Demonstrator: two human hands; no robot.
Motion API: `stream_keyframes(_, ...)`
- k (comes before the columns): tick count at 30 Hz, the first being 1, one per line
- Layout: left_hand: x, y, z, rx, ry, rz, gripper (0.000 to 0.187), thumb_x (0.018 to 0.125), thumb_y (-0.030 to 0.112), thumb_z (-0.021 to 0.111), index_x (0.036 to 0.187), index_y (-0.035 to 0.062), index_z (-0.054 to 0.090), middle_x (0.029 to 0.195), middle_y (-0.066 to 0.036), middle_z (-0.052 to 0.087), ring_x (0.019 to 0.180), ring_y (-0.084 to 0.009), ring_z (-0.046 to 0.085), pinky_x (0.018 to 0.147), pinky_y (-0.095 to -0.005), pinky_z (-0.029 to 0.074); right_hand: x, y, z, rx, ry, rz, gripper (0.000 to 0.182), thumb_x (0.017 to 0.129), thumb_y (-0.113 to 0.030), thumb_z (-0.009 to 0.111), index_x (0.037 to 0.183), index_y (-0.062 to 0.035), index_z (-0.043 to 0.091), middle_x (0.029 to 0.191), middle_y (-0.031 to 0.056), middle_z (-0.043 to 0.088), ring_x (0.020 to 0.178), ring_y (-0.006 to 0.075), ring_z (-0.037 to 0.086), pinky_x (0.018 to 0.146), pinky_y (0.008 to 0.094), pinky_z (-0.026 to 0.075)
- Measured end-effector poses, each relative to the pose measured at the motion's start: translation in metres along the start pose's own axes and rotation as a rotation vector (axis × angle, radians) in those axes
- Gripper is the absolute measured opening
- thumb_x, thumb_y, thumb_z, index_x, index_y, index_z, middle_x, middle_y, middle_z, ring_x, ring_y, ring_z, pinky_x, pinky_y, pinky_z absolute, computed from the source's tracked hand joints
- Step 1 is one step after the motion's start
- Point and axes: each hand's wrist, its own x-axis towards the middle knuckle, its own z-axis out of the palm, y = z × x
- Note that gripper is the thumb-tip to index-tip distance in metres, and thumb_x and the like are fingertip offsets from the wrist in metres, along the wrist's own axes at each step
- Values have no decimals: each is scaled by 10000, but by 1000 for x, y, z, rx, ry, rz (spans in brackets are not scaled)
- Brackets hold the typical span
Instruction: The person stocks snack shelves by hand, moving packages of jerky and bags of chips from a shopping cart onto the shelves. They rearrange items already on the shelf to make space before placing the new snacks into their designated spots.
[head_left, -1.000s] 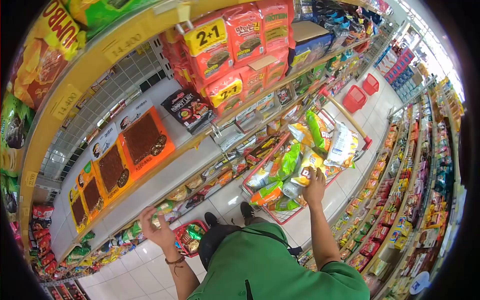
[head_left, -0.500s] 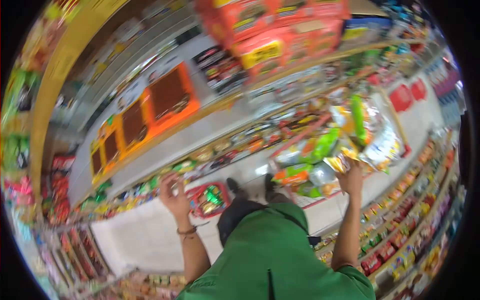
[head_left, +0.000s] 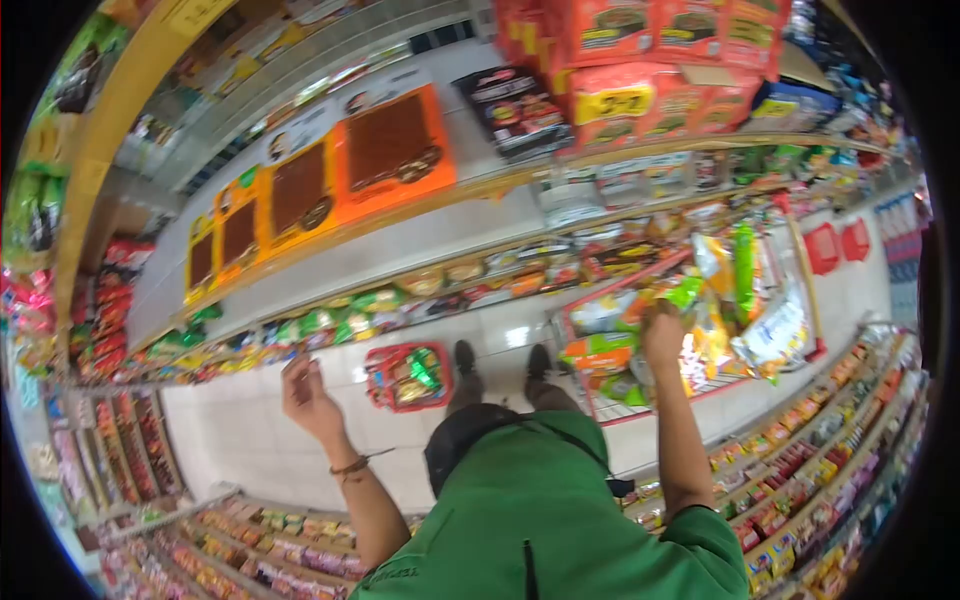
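My right hand (head_left: 662, 338) is over the shopping cart (head_left: 640, 412), with its fingers curled down among the snack bags. A bright green packet (head_left: 686, 292) shows right at its fingertips; whatever the fingers grip is hidden beneath them. Beside it in the cart lie a yellow-and-white bag (head_left: 712, 340), a long green packet (head_left: 745, 270) and a white bag (head_left: 778, 335). My left hand (head_left: 310, 400) is raised over the floor with nothing in it, its fingers loosely apart. Near it on the floor stands a red basket (head_left: 372, 385) holding shiny green and gold packets.
On the shelf ahead (head_left: 480, 225) lie several orange packets (head_left: 395, 140), a black packet (head_left: 515, 112) and stacked red pouches (head_left: 660, 100). Lower shelves hold many small snacks. Another stocked shelf (head_left: 790, 450) runs along the right. Red baskets (head_left: 838, 245) stand beyond the cart.
My right hand has moved left across the cart, off the yellow-and-white bag to the green packet. My left hand has shifted left and down, away from the red basket. The view has turned.
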Motion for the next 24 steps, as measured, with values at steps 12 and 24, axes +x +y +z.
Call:
stream_keyframes(12, -54, -13, 60, -60, -479, -171, 184, 837, -42, 665, 998, 46, 676, 995, -37, 681, 907, -132, 635, 789, -286, 519, -27, -21, -36, -93, -163, 51, 538, 751, -145, 657, 1288, -174, 634, 1188, 203, 618, 1161, 428, 556, 1072, 642, 344)
stream_keyframes(24, -75, 33, 100, -153, -1055, 49, 258, 854, 80, 731, 1093, 14, 662, 1004, -123, 678, 941, -243, 681, 826, -355, 534, -42, -15, -85, 658, 561, 204, 390, 813, 51, 618, 1203, 45, 628, 1158, 179, 665, 1069, 305, 616, 982, 402, 461)
